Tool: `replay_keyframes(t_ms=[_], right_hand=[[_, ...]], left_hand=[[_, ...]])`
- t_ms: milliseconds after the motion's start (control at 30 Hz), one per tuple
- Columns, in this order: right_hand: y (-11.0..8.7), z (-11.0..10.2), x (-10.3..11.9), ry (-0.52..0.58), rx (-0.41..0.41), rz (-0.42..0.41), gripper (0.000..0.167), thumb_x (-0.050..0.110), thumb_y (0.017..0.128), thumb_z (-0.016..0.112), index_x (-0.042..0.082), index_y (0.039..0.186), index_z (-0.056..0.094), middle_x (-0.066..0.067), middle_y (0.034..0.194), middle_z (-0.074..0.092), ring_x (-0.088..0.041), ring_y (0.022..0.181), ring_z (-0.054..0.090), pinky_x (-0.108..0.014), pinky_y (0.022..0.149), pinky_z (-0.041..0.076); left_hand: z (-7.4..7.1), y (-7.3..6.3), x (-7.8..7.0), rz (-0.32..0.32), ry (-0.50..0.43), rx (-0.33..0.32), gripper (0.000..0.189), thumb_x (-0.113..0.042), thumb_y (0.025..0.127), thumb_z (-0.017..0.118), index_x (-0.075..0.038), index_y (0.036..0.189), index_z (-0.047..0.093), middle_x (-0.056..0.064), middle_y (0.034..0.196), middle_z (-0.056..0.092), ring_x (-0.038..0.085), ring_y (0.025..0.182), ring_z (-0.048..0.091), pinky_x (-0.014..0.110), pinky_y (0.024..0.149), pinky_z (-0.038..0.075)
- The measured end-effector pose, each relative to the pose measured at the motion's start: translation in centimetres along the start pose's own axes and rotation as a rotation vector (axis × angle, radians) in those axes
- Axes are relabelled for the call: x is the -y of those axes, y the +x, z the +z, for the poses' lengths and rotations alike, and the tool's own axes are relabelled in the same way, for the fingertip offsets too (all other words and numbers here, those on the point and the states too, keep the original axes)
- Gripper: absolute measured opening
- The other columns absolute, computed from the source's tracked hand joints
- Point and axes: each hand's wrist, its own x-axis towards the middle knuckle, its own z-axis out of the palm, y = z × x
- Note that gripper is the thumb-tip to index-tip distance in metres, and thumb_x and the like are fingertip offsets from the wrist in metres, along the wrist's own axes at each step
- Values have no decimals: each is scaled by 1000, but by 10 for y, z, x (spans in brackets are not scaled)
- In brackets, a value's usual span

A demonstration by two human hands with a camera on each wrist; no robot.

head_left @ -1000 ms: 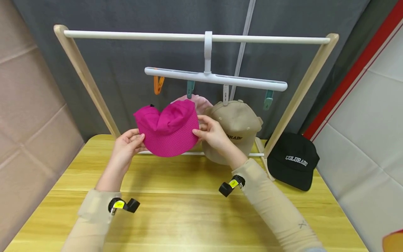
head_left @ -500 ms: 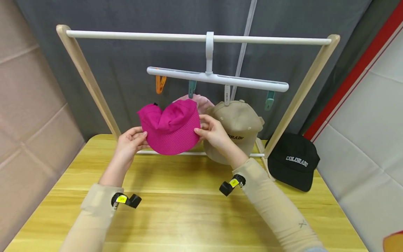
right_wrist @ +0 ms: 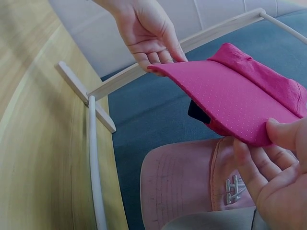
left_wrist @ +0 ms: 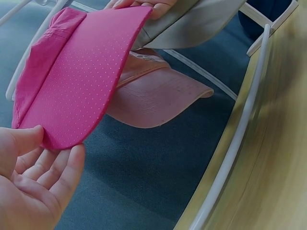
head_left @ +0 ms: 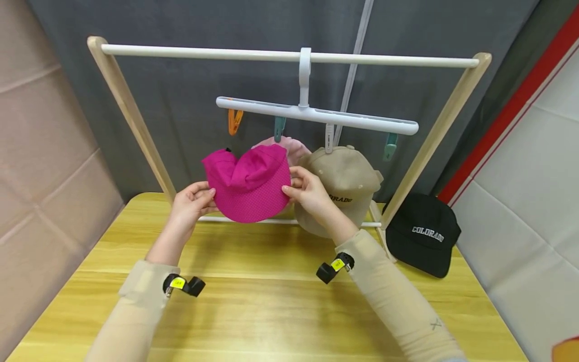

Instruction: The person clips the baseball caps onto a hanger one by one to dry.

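A magenta cap (head_left: 251,181) with a dotted brim is held up between both hands, brim toward me. My left hand (head_left: 187,206) pinches the brim's left end, thumb on top and fingers beneath, as the left wrist view shows. At the opposite end my right hand (head_left: 309,193) pinches the brim the same way. Behind it a light pink cap (left_wrist: 153,98) hangs from a teal clip (head_left: 279,129), mostly hidden in the head view. Beside my right hand hangs a beige cap (head_left: 348,171) from a white clip (head_left: 329,138). An orange clip (head_left: 234,121) above the magenta cap holds nothing.
The white hanger (head_left: 362,120) hooks over the rail (head_left: 203,53) of a wooden-sided rack (head_left: 133,120). Another teal clip (head_left: 390,147) dangles at its right end. A black cap (head_left: 422,234) lies on the wooden table (head_left: 271,311) by the rack's right foot. A grey curtain hangs behind.
The head view has shifted slightly, so everything sits a little further right. Both hands keep their pinch on the magenta cap, which stays nearly still, risen slightly in front of the pink cap.
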Motion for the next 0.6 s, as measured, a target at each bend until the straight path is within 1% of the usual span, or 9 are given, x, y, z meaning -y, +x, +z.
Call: replay_keyframes(t_ms=[100, 267, 333, 467, 600], right_hand=[[0, -1, -1, 8, 1, -4, 34, -9, 90, 58, -9, 123, 49, -19, 95, 65, -15, 73, 62, -37, 65, 56], [0, -1, -2, 27, -5, -6, 34, -11, 90, 56, -9, 123, 48, -19, 95, 65, -14, 71, 62, -29, 61, 54], [0, 0, -2, 43, -12, -5, 33, -11, 90, 56, -9, 123, 48, -18, 93, 65, -14, 70, 62, -28, 60, 54], [0, 1, -3, 66, -25, -6, 32, -12, 90, 55, -10, 122, 48, -15, 88, 65, -14, 67, 62, -27, 58, 54], [0, 2, -3, 65, -36, -10, 32, -13, 90, 54, -11, 121, 48, -15, 88, 65, -14, 67, 62, -28, 58, 54]], left_hand=[[1, 1, 0, 2, 14, 3, 16, -7, 96, 58, -3, 111, 54, -1, 83, 69, 13, 70, 66, 30, 70, 56], [0, 3, -1, -1, 41, 11, 19, -8, 96, 58, -1, 113, 53, -1, 83, 69, 12, 70, 66, 29, 71, 56], [0, 4, -2, 1, 64, 17, 20, -10, 96, 58, -1, 113, 53, -2, 83, 69, 11, 70, 66, 29, 71, 56], [-1, 6, -6, 15, 88, 24, 19, -12, 97, 57, -2, 112, 54, -3, 82, 68, 10, 70, 66, 27, 70, 55], [-2, 9, -11, 36, 108, 21, 18, -14, 98, 56, -2, 110, 54, -4, 83, 67, 10, 69, 65, 26, 70, 55]])
